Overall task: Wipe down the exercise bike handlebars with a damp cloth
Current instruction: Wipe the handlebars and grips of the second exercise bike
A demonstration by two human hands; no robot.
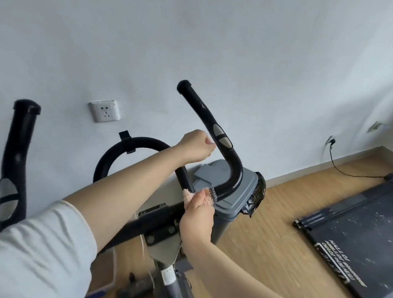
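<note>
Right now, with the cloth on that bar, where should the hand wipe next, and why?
Probably slide the right hand and its pink cloth along the right handlebar, around the bend and up toward the grey pads. The cloth sits low on the bar, and the left hand is closed near it, apparently steadying it.

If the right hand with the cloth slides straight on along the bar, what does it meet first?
Most likely the bend of the right handlebar, then the grey sensor pads up the grip. The right hand holds the pink cloth just below that bend; no other object appears between them.
</note>
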